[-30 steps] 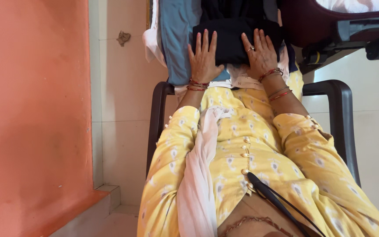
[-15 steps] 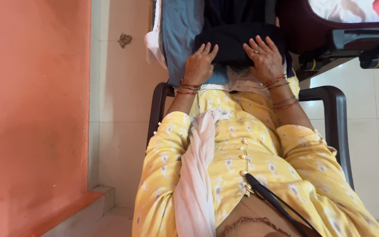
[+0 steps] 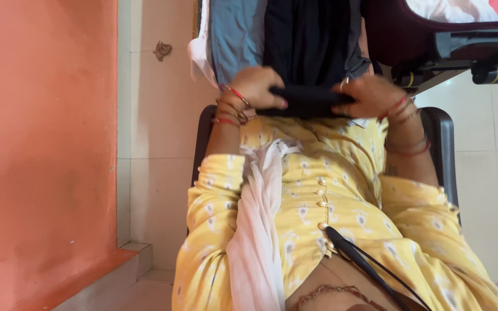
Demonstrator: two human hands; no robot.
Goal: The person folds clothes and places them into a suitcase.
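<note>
Head view, looking down over a seated person's lap. Black garment [image 3: 306,52] lies lengthwise over the knees, its near edge rolled or folded into a thick band just above the hem of the yellow printed tunic [image 3: 329,190].

Left hand [image 3: 255,86]: fingers curled around the left end of that folded black band, thumb side up, fingertips with pink polish pressed into the cloth. Grasping. Red and metal bangles [image 3: 229,106] sit on the wrist.

Right hand [image 3: 370,95]: clamped on the right end of the same band, fingers wrapped over the top edge; 1 ring shows on a finger. Grasping. Bangles on this wrist too.

Both hands hold the band level, roughly parallel to the body, touching the tunic's edge.

Under the black garment: blue cloth [image 3: 234,40] on the left side, with a white cloth edge [image 3: 198,52] hanging beside it.

Surroundings: dark plastic chair, armrest [image 3: 445,150] visible at right and another at left. White scarf [image 3: 257,230] drapes down the chest. Black strap [image 3: 364,265] crosses the lower tunic. Orange wall [image 3: 41,155] at left; pale tiled floor [image 3: 162,173] between wall and chair. Dark red seat [image 3: 399,29] at upper right.
</note>
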